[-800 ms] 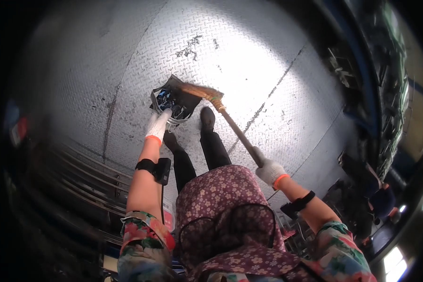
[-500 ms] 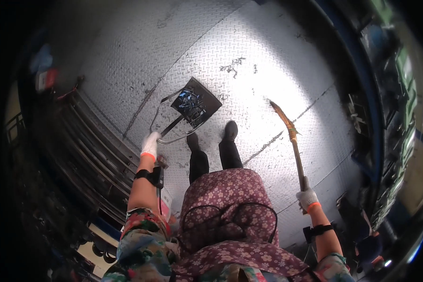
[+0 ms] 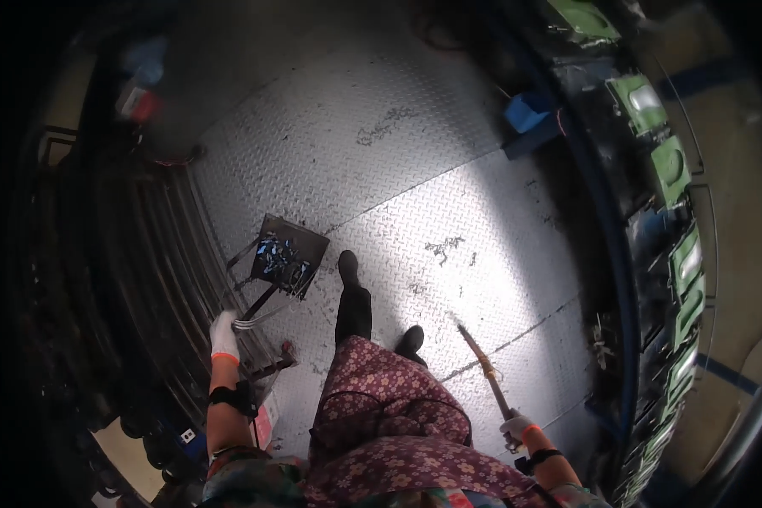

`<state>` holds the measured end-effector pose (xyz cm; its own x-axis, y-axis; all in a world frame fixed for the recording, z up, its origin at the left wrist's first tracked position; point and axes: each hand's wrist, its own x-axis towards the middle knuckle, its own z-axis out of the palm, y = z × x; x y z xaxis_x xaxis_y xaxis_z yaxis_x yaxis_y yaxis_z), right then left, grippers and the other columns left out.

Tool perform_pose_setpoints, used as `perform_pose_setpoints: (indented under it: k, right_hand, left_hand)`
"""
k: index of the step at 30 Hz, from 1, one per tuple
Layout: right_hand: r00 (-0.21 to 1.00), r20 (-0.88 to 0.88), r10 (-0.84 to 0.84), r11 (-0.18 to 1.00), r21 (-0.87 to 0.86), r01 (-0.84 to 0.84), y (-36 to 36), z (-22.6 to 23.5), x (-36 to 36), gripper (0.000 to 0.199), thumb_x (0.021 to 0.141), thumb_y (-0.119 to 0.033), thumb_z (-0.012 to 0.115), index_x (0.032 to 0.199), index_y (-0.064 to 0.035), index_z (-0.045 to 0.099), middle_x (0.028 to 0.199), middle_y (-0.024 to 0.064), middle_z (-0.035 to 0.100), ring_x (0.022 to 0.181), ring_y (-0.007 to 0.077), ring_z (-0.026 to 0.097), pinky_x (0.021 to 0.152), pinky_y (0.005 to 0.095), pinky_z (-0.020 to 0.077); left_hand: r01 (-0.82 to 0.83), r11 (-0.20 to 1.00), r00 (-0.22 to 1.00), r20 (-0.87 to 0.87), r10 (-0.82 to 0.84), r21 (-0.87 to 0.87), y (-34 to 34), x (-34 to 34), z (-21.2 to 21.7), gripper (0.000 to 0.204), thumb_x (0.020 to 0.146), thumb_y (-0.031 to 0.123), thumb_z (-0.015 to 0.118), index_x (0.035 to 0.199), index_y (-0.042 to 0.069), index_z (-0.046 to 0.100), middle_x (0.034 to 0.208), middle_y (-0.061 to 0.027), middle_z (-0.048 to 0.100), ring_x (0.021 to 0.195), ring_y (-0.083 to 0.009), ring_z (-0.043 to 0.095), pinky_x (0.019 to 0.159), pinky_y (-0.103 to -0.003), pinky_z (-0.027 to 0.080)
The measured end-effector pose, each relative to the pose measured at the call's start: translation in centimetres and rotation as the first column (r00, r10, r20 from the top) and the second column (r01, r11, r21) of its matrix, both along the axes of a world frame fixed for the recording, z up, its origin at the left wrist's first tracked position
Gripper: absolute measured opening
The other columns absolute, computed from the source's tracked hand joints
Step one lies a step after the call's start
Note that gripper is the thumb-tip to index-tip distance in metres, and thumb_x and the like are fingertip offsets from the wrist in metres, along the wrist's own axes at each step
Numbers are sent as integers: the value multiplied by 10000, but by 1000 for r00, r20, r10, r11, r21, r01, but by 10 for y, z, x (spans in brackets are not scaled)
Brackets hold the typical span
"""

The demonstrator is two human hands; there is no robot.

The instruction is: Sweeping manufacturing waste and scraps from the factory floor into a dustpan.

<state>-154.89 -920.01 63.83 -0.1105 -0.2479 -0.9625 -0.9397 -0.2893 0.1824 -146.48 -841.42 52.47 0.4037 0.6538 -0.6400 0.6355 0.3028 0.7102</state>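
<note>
My left hand (image 3: pixel 223 336), in a white glove with an orange cuff, is closed round the handle of a dark dustpan (image 3: pixel 311 243). Dark and bluish scraps (image 3: pixel 281 258) lie in the pan, which is on or just over the floor at left. My gloved right hand (image 3: pixel 519 428) grips the stick of a narrow, brownish broom (image 3: pixel 485 361). Its worn tip points forward and left, at the floor; I cannot tell whether it touches. Dark bits of debris (image 3: pixel 443 247) lie on the floor beyond the tip.
The floor (image 3: pixel 474 203) is metal tread plate with seams. Long dark rails (image 3: pixel 178 254) run along the left. A blue-framed rack holding green trays (image 3: pixel 670 172) curves along the right, with a blue bin (image 3: pixel 527 113) by it. My shoes (image 3: pixel 348 267) stand between pan and broom.
My left foot has stepped forward and the view has moved ahead and turned. Dustpan and broom now show lower and farther left in the picture, both still held.
</note>
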Motion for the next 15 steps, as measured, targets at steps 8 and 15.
perform_pose_setpoints:
  k: [8, 15]
  right_hand:
    - [911, 121, 394, 918, -92, -385, 86, 36, 136, 335, 872, -182, 723, 1140, -98, 543, 681, 77, 572, 546, 212, 578, 440, 402, 454]
    - [865, 143, 481, 876, -45, -480, 213, 56, 304, 347, 866, -244, 736, 1145, -80, 610, 833, 117, 626, 727, 230, 612, 599, 394, 475]
  left_hand:
    - [-153, 985, 983, -88, 160, 85, 68, 101, 3, 480, 754, 305, 679, 1005, -104, 701, 970, -129, 681, 893, -247, 591, 830, -389, 463]
    - [360, 885, 885, -408, -224, 295, 217, 108, -36, 276, 882, 278, 587, 916, 17, 672, 869, -145, 688, 758, -300, 613, 797, -448, 521]
